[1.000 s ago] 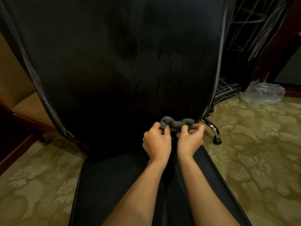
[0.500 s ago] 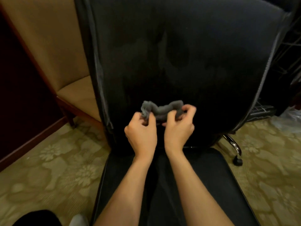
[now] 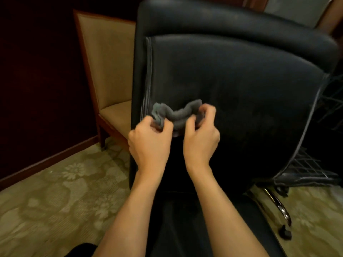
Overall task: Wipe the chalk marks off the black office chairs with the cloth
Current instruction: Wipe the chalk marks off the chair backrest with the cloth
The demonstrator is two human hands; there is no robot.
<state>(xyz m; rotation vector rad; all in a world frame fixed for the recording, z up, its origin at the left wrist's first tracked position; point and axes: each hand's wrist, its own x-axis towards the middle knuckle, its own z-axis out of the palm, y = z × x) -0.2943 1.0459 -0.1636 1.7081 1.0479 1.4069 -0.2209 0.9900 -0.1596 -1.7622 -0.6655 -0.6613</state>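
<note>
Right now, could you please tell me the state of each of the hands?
Left hand: fingers curled round one end of the grey cloth.
Right hand: fingers and thumb pinch the cloth's other end.

The office chair (image 3: pixel 232 86) is standing directly ahead, its backrest facing the person and its seat lying below the forearms. The cloth (image 3: pixel 176 114) is stretching between the left hand (image 3: pixel 150 143) and the right hand (image 3: pixel 201 140), in front of the backrest's lower left part. A wooden chair (image 3: pixel 109 71) is standing left of and behind the office chair. A wire rack (image 3: pixel 306 164) is sitting to the right of the backrest.
</note>
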